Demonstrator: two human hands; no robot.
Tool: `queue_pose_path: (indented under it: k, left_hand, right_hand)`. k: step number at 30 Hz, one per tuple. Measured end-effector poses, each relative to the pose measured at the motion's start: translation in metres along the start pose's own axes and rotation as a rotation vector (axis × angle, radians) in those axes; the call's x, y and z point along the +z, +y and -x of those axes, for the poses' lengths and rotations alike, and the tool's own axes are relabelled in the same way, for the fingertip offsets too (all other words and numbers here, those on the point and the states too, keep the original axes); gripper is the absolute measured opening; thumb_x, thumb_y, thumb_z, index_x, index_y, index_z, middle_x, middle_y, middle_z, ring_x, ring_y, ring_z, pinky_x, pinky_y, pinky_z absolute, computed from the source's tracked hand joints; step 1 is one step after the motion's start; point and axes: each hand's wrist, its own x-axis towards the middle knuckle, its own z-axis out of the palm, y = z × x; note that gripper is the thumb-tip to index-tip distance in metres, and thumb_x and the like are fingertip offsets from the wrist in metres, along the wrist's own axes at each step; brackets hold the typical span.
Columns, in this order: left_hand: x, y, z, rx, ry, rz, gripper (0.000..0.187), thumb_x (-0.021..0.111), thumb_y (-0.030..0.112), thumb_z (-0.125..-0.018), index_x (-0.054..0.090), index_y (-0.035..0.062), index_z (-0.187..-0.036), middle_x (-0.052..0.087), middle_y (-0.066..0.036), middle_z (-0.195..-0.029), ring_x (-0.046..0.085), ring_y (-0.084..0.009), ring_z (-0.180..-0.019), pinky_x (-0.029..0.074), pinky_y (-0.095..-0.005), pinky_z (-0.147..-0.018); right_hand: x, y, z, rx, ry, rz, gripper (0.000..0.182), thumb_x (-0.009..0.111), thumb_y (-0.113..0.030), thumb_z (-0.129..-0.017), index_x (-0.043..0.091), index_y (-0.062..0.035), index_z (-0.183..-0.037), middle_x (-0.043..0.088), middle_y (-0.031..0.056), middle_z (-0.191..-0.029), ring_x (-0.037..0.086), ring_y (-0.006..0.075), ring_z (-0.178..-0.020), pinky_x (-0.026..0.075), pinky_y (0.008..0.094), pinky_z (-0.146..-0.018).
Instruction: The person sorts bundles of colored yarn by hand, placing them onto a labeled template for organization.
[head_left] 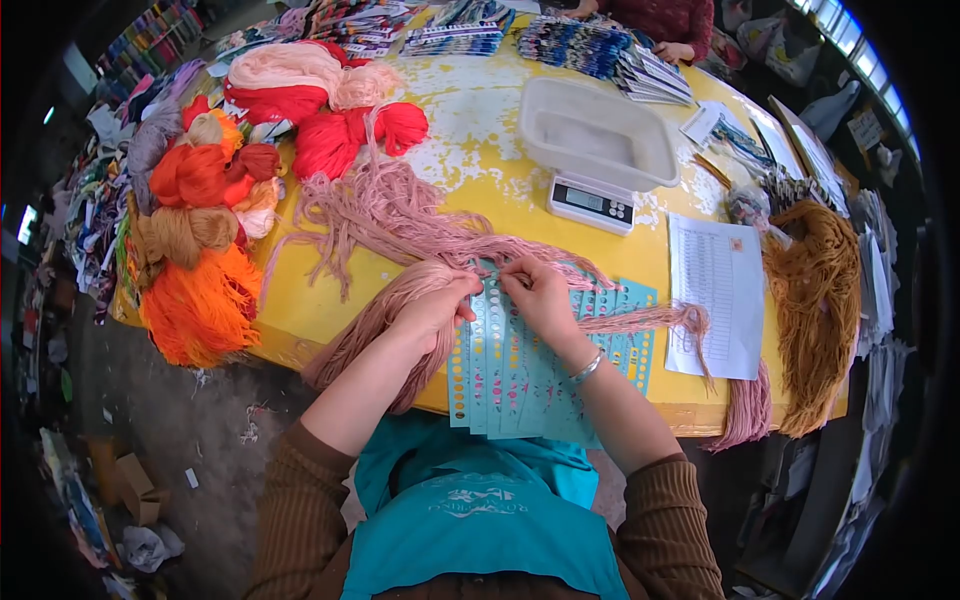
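Note:
My left hand [437,308] is closed over the end of a thick dusty-pink thread hank [365,335] at the table's front edge. Its fingertips meet the top left of a fanned stack of turquoise cards [500,385] with rows of punched holes. My right hand [542,300] is closed in a pinch at the cards' top edge, close to the left fingertips; what lies between its fingers is too small to make out. Loose pink thread [400,218] spreads behind both hands, and a pink thread bundle [640,319] lies across the cards to the right.
A digital scale [592,204] and a clear plastic tub [600,135] stand beyond my hands. Red skeins [350,140] and orange skeins [205,300] lie left. A printed sheet [715,290] and brown thread [815,310] are right. Another person's sleeve [685,20] shows across the table.

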Motion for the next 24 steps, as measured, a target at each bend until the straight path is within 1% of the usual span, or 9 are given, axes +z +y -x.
queue_pose_path:
  k: [1, 4, 8, 10, 11, 13, 17, 19, 24]
  left_hand:
    - [0.003, 0.002, 0.003, -0.026, 0.034, 0.048, 0.023, 0.059, 0.026, -0.093, 0.062, 0.0092, -0.108, 0.065, 0.001, -0.097, 0.05, -0.0064, -0.065, 0.039, -0.0209, -0.057]
    - [0.001, -0.003, -0.004, -0.056, 0.004, 0.124, 0.025, 0.06, 0.024, -0.092, 0.059, 0.0083, -0.112, 0.062, 0.0, -0.093, 0.05, -0.0066, -0.063, 0.038, -0.021, -0.056]
    - [0.003, -0.006, -0.01, -0.069, -0.076, 0.076, 0.023, 0.058, 0.017, -0.093, 0.057, 0.0073, -0.114, 0.059, -0.001, -0.089, 0.049, -0.007, -0.06, 0.038, -0.0211, -0.052]
    - [0.011, -0.007, -0.009, 0.062, -0.075, 0.007, 0.02, 0.055, 0.011, -0.095, 0.057, 0.0059, -0.114, 0.056, 0.0, -0.084, 0.048, -0.0068, -0.057, 0.037, -0.0208, -0.048]
    - [0.016, -0.007, -0.008, 0.062, -0.077, 0.006, 0.02, 0.055, 0.011, -0.095, 0.057, 0.0059, -0.114, 0.056, 0.0, -0.084, 0.048, -0.0068, -0.057, 0.037, -0.0208, -0.048]
    - [0.022, -0.006, -0.004, 0.141, 0.002, -0.037, 0.018, 0.052, 0.01, -0.096, 0.056, 0.0045, -0.113, 0.055, 0.0, -0.081, 0.046, -0.0059, -0.054, 0.034, -0.0195, -0.044]
    - [0.014, -0.005, -0.021, 0.104, -0.044, -0.015, 0.018, 0.052, 0.012, -0.096, 0.056, 0.0048, -0.113, 0.054, 0.001, -0.081, 0.044, -0.0049, -0.053, 0.033, -0.0186, -0.043]
    - [0.012, -0.003, -0.026, 0.046, -0.112, -0.038, 0.016, 0.052, 0.014, -0.097, 0.056, 0.0056, -0.111, 0.053, 0.001, -0.081, 0.043, -0.0043, -0.052, 0.032, -0.0186, -0.042]
    - [0.008, 0.0, -0.034, 0.046, -0.194, -0.107, 0.016, 0.05, 0.017, -0.098, 0.058, 0.0059, -0.108, 0.053, 0.002, -0.077, 0.043, -0.0043, -0.05, 0.031, -0.0191, -0.042]
  right_hand:
    - [0.0, -0.001, 0.0, 0.006, -0.005, 0.0, 0.011, 0.064, -0.004, -0.086, 0.065, 0.0014, -0.095, 0.067, 0.0044, -0.08, 0.062, 0.0082, -0.074, 0.05, 0.0224, -0.067]
    - [0.0, 0.001, 0.0, -0.015, 0.001, 0.024, 0.011, 0.065, -0.004, -0.086, 0.066, 0.001, -0.096, 0.068, 0.0042, -0.082, 0.062, 0.008, -0.075, 0.05, 0.0223, -0.067]
    - [0.002, 0.005, 0.0, -0.045, 0.01, -0.029, 0.012, 0.066, -0.004, -0.085, 0.066, 0.0005, -0.096, 0.068, 0.0035, -0.082, 0.061, 0.007, -0.075, 0.05, 0.0219, -0.067]
    - [0.003, 0.006, 0.0, -0.081, 0.051, -0.097, 0.01, 0.066, -0.004, -0.083, 0.067, -0.0007, -0.092, 0.069, 0.0064, -0.078, 0.064, 0.0098, -0.071, 0.051, 0.0242, -0.066]
    - [0.003, 0.006, 0.0, -0.08, 0.053, -0.097, 0.01, 0.066, -0.004, -0.083, 0.067, -0.0007, -0.092, 0.069, 0.0064, -0.078, 0.064, 0.0098, -0.071, 0.051, 0.0242, -0.066]
    - [0.003, 0.006, 0.001, -0.044, 0.043, -0.126, 0.01, 0.066, -0.004, -0.083, 0.067, -0.0011, -0.093, 0.069, 0.0054, -0.079, 0.064, 0.0089, -0.073, 0.051, 0.0239, -0.067]
    - [0.002, 0.005, 0.001, -0.032, 0.046, -0.1, 0.009, 0.067, -0.004, -0.083, 0.066, -0.002, -0.093, 0.068, 0.0041, -0.079, 0.063, 0.0078, -0.074, 0.05, 0.0235, -0.068]
    - [0.002, 0.006, 0.001, -0.059, 0.058, -0.107, 0.009, 0.068, -0.003, -0.085, 0.066, -0.0016, -0.093, 0.064, -0.0017, -0.081, 0.056, 0.0032, -0.074, 0.047, 0.0193, -0.066]
    - [0.002, 0.009, -0.001, -0.032, 0.048, -0.098, 0.009, 0.067, -0.001, -0.085, 0.065, -0.0018, -0.093, 0.064, -0.0022, -0.081, 0.056, 0.0031, -0.075, 0.047, 0.0193, -0.067]
